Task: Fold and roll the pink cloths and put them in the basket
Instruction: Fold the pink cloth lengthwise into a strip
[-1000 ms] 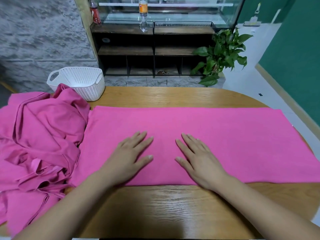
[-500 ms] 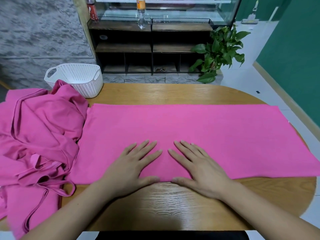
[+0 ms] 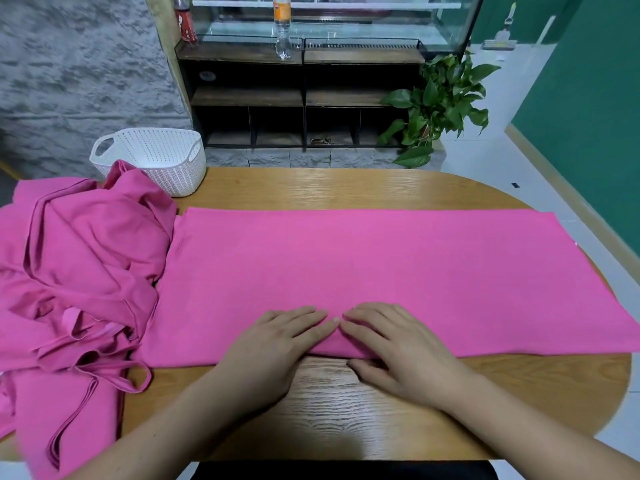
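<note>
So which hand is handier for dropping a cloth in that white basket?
Probably the left hand: the basket stands far left, behind the crumpled pile. The right hand would have to cross over. Both rest on the near edge of the flat cloth.

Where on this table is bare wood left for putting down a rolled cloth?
Bare wood: the far strip between the flat pink cloth and the far edge of the table, right of the white basket; and the near strip right of the right hand. Crowded: the left, under the pile of pink cloths.
</note>
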The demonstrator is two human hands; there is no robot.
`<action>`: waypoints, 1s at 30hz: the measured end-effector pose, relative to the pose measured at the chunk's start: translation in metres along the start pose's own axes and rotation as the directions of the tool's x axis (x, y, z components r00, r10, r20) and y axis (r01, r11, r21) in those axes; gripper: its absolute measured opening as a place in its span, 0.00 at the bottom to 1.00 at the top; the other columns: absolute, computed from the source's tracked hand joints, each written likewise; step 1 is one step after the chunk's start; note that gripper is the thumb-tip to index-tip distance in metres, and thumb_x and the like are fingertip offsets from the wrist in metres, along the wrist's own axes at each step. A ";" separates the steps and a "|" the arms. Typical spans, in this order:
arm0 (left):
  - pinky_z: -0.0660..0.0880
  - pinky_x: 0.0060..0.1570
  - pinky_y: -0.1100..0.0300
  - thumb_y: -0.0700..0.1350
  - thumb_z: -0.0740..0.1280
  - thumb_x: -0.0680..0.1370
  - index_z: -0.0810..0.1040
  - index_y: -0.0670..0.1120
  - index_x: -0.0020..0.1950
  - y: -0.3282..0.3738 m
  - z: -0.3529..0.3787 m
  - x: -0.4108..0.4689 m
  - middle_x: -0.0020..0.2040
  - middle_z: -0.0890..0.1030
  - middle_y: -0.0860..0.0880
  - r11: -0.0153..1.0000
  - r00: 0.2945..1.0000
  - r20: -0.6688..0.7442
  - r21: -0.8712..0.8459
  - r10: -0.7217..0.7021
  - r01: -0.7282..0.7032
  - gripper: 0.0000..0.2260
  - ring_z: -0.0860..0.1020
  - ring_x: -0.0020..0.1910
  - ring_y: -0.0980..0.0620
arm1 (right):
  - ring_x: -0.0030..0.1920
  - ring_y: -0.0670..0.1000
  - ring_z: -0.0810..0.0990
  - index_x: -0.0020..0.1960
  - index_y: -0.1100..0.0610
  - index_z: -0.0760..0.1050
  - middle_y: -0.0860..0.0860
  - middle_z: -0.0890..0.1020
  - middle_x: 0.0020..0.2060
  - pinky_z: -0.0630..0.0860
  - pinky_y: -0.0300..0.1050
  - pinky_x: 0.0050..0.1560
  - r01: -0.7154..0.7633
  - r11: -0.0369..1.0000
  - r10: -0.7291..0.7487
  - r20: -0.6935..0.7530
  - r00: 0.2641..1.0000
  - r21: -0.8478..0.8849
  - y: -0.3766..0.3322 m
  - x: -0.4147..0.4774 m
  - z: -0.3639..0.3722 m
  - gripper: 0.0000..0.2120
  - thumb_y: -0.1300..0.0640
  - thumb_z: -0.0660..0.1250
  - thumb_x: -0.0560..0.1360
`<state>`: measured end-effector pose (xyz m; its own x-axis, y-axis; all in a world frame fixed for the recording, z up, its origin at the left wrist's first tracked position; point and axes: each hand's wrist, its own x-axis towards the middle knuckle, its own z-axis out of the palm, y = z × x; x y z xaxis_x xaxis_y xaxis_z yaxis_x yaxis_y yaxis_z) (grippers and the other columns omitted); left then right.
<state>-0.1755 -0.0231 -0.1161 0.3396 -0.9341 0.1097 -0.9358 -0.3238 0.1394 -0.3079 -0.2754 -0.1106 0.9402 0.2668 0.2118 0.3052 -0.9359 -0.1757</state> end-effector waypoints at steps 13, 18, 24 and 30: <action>0.79 0.60 0.50 0.41 0.61 0.66 0.78 0.53 0.75 -0.028 -0.007 -0.024 0.73 0.78 0.53 0.944 0.944 -0.062 -0.088 -0.325 0.319 0.36 0.79 0.69 0.50 | 0.62 0.54 0.82 0.65 0.53 0.79 0.48 0.82 0.63 0.80 0.51 0.59 -0.201 0.978 0.198 -0.050 0.979 -0.051 0.034 -0.029 -0.016 0.23 0.54 0.63 0.71; 0.65 0.75 0.54 0.39 0.58 0.67 0.68 0.57 0.81 -0.037 -0.004 -0.039 0.81 0.64 0.59 0.925 0.932 -0.030 -0.140 -0.361 0.354 0.41 0.63 0.80 0.57 | 0.72 0.47 0.77 0.74 0.49 0.77 0.43 0.78 0.72 0.77 0.51 0.69 -0.211 0.977 0.212 0.029 0.977 -0.020 0.053 -0.047 -0.018 0.27 0.56 0.62 0.76; 0.71 0.73 0.54 0.41 0.59 0.68 0.75 0.58 0.77 -0.051 -0.025 -0.039 0.75 0.75 0.58 0.914 0.923 -0.063 -0.177 -0.380 0.364 0.36 0.74 0.74 0.55 | 0.61 0.48 0.84 0.71 0.44 0.78 0.41 0.84 0.63 0.81 0.48 0.59 -0.241 0.970 0.241 -0.003 0.970 0.018 0.058 -0.042 -0.046 0.21 0.42 0.57 0.83; 0.78 0.51 0.54 0.56 0.59 0.79 0.85 0.51 0.61 -0.082 -0.049 -0.013 0.55 0.87 0.52 0.921 0.888 -0.247 -0.086 -0.389 0.379 0.20 0.84 0.54 0.46 | 0.46 0.56 0.84 0.55 0.51 0.81 0.48 0.85 0.46 0.79 0.50 0.43 -0.320 0.944 0.304 -0.161 0.939 -0.085 0.084 -0.021 -0.067 0.20 0.39 0.57 0.84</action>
<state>-0.0989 0.0229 -0.0804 0.6887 -0.6663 0.2861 -0.7250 -0.6398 0.2552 -0.3122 -0.3747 -0.0650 0.9512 -0.0710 0.3004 -0.0256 -0.9880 -0.1523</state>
